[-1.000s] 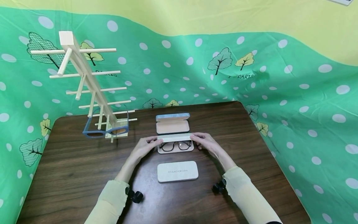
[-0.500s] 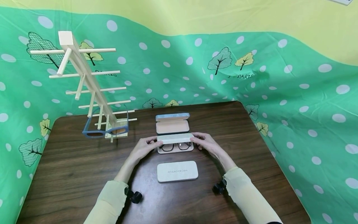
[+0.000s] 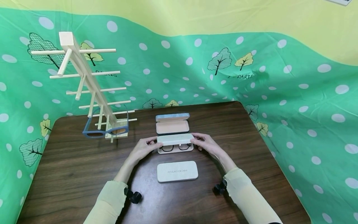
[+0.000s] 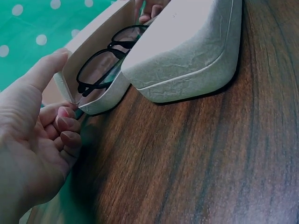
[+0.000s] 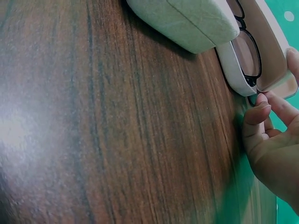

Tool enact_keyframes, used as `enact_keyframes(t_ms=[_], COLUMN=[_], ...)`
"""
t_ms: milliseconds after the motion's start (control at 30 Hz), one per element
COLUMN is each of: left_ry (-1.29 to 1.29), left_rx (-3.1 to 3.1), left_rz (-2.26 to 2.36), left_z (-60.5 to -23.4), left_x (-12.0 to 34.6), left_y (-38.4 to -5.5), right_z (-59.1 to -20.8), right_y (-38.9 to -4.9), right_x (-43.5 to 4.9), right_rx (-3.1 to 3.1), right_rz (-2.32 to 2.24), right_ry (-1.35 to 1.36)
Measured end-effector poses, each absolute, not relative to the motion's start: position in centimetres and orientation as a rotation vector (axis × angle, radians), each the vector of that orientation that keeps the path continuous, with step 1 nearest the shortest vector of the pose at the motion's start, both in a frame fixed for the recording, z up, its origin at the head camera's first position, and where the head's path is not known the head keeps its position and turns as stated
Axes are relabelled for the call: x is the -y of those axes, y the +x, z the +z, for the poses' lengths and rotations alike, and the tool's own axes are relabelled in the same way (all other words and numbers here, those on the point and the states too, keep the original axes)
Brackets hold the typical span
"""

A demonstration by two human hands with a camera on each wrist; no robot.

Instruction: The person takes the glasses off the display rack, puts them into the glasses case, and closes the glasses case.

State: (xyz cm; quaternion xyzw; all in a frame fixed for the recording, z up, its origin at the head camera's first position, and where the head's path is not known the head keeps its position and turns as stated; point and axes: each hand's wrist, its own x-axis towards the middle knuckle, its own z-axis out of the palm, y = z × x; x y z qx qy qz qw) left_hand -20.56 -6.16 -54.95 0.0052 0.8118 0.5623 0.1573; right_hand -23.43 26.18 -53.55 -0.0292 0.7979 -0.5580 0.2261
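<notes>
A pale glasses case (image 3: 174,139) stands part-way open in the middle of the table, its lid tilted forward. Inside it lies a pair of black-framed glasses (image 4: 122,45), lenses partly covered by the lid in the head view. My left hand (image 3: 143,148) grips the lid's left end, thumb on the front edge and fingers behind. At the right end my right hand (image 3: 207,144) pinches the lid the same way. Nearer me is a closed pale glasses case (image 3: 177,171) with printed lettering. Just behind the held case sits an open blue glasses case (image 3: 172,127) with a beige lining.
A wooden peg stand (image 3: 92,81) rises at the left of the brown table (image 3: 223,124). Blue-framed glasses (image 3: 96,134) hang low on it. A green dotted cloth (image 3: 184,71) hangs behind and at both sides.
The held case's lid has come down a little toward me, covering more of the black-framed glasses. Both hands stay at its ends. The stand and the other cases have not moved.
</notes>
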Motion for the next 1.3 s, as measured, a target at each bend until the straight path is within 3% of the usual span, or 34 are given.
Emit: enact_keyframes(t_ms=[467,833,1300], left_ry=[0.066,0.119,0.207], left_rx=[-2.413,-2.457,-2.5], left_rz=[1.502,1.47,1.443], left_z=[-55.1,-55.3,-55.7], left_x=[6.4,6.6,6.8], left_y=[-20.5,-20.5,-20.4], right_z=[-53.4,-51.0,-54.2], right_y=[-23.6,-22.6,-23.2], right_x=[-26.6,-25.9,-26.7], right_rx=[-2.186,-2.196,-2.393], right_rz=[-1.512,-1.519,-1.365], right_ry=[-0.16,-0.257,-0.297])
